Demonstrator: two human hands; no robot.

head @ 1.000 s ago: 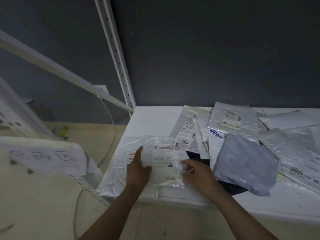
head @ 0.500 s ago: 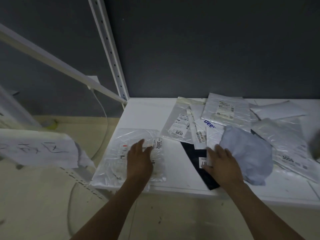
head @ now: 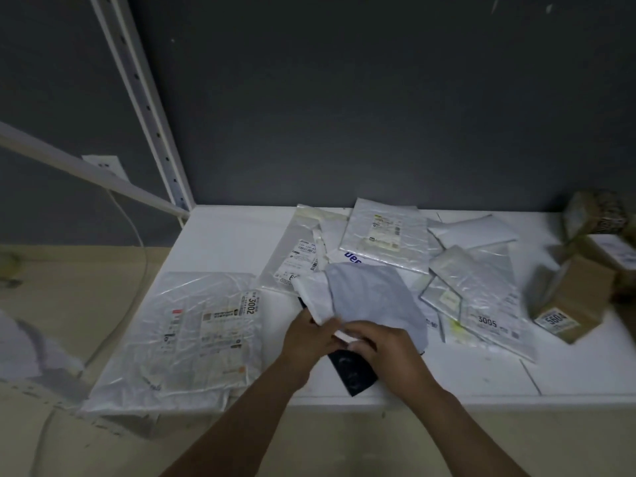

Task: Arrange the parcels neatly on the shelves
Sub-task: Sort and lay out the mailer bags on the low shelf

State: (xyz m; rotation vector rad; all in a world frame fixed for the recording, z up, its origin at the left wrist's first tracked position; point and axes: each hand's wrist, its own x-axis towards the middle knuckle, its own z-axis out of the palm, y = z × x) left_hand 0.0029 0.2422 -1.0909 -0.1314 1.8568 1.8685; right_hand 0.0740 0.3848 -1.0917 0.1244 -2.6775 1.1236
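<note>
On the shelf point(head: 220, 235), left hand point(head: 309, 335) grips grey parcel point(head: 371, 294); right hand point(head: 389, 349) too.

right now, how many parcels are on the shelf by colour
black bag: 1
grey bag: 1
brown boxes: 3, one blurred
pale or clear bags: at least 8, they overlap
total: at least 13

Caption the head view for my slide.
Left hand and right hand grip soft mailers above a black parcel on a white shelf.
</note>
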